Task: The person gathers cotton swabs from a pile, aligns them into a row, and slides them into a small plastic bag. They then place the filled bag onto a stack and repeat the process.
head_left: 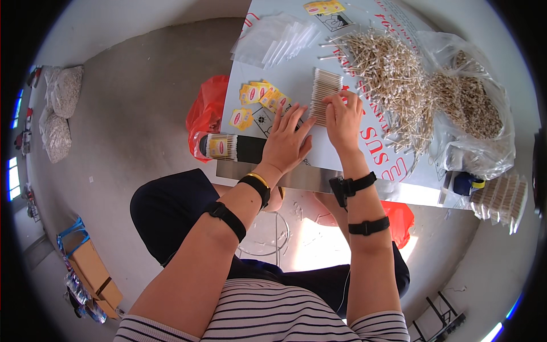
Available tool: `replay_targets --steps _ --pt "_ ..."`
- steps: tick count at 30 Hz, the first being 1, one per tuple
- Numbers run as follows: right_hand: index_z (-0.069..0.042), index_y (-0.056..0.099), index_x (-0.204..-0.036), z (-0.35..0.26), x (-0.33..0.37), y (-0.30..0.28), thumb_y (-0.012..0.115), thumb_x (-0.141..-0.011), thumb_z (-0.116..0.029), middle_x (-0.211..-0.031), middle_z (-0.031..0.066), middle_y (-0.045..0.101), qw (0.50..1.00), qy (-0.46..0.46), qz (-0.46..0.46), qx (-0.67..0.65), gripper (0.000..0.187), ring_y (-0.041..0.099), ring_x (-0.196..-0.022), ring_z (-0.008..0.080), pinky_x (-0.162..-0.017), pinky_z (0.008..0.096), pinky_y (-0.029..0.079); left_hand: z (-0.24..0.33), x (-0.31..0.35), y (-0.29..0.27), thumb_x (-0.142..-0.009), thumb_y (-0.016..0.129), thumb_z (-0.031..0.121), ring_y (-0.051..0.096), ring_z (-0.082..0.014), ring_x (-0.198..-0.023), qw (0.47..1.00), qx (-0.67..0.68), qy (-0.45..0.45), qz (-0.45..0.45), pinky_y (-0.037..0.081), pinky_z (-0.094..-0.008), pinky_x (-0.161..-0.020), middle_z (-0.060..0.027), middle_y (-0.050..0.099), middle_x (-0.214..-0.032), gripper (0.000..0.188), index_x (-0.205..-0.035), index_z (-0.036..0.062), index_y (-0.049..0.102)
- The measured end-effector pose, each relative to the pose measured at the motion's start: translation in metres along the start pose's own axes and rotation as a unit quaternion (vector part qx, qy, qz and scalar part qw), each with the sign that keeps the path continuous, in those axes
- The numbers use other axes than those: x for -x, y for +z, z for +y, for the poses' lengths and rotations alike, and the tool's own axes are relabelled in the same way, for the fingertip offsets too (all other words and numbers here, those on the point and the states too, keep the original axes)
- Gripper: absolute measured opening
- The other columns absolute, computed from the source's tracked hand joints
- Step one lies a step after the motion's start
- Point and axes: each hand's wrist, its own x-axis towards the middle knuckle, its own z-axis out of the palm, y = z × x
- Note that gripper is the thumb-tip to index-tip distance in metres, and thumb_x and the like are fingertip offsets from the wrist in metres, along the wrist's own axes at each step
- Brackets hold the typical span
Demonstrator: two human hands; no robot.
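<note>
A neat row of cotton swabs [326, 91] lies side by side on the table in front of me. My left hand [286, 141] rests palm down with fingers spread, its index fingertip at the near left edge of the row. Over the row's right side, my right hand [345, 121] is closed in a pinch, fingertips against the swabs; whatever is between them is hidden. To the right spreads a large loose heap of cotton swabs [393, 74]. Yellow printed cards [265, 94] lie left of the row. A filled swab pack with a yellow card [221, 147] sits by the table's left edge.
Clear plastic sleeves [279, 43] lie at the far left, beside more yellow cards [325, 7]. An open clear bag of swabs [467, 97] stands at the right, with filled packs [501, 196] below it. A red plastic bag [206, 108] hangs by the left edge.
</note>
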Motion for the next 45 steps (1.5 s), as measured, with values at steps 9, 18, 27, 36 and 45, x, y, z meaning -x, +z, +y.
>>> replay_targets --steps 9,18,27,36,45 --pt "-0.012 0.073 -0.098 0.0 0.0 -0.001 0.063 -0.093 -0.011 -0.118 0.0102 0.058 1.0 0.006 -0.004 0.001 0.011 0.05 -0.12 0.0357 -0.104 0.051 0.04 0.001 0.0 0.0 -0.096 0.064 0.023 0.039 -0.0315 -0.15 1.0 -0.005 0.006 0.004 0.019 -0.0551 -0.132 -0.0126 0.047 -0.151 0.042 -0.137 0.0151 0.061" --pt "-0.011 0.076 -0.099 -0.007 0.017 -0.01 0.063 -0.093 -0.01 -0.118 0.0109 0.059 0.999 0.028 -0.03 -0.019 0.014 0.051 -0.118 0.0352 -0.106 0.0495 0.039 0.0 0.0 0.002 -0.096 0.064 0.027 0.039 -0.032 -0.15 1.0 -0.013 0.0 0.007 0.02 -0.0551 -0.131 -0.0129 0.046 -0.152 0.052 -0.145 0.0138 0.055" --pt "-0.011 0.078 -0.108 0.005 0.034 -0.02 0.06 -0.095 -0.007 -0.125 0.0124 0.061 0.997 0.062 -0.007 -0.038 0.022 0.053 -0.12 0.0344 -0.106 0.0482 0.041 0.002 -0.002 0.002 -0.095 0.065 0.029 0.04 -0.033 -0.149 1.0 -0.019 0.013 0.013 0.02 -0.0572 -0.13 -0.0132 0.048 -0.15 0.045 -0.138 0.0142 0.063" --pt "-0.008 0.051 -0.153 -0.001 0.089 -0.033 0.063 -0.098 -0.019 -0.16 0.0208 0.043 0.997 0.059 -0.05 -0.029 0.057 0.037 -0.15 0.0386 -0.123 0.0549 0.029 0.001 -0.001 0.002 -0.096 0.064 0.026 0.045 -0.0335 -0.145 0.999 -0.021 0.026 0.017 0.022 -0.0595 -0.129 -0.0118 0.051 -0.148 0.037 -0.132 0.0167 0.066" --pt "-0.016 0.033 -0.166 -0.006 0.097 -0.019 0.052 -0.101 -0.065 -0.173 0.0196 0.022 0.981 0.007 -0.113 0.16 0.084 0.018 -0.162 0.0365 -0.129 0.0582 0.013 0.001 -0.001 0.002 -0.099 0.061 0.02 0.045 -0.0328 -0.146 0.998 -0.048 0.035 0.015 0.022 -0.0623 -0.127 -0.0097 0.05 -0.151 0.037 -0.136 0.0176 0.064"
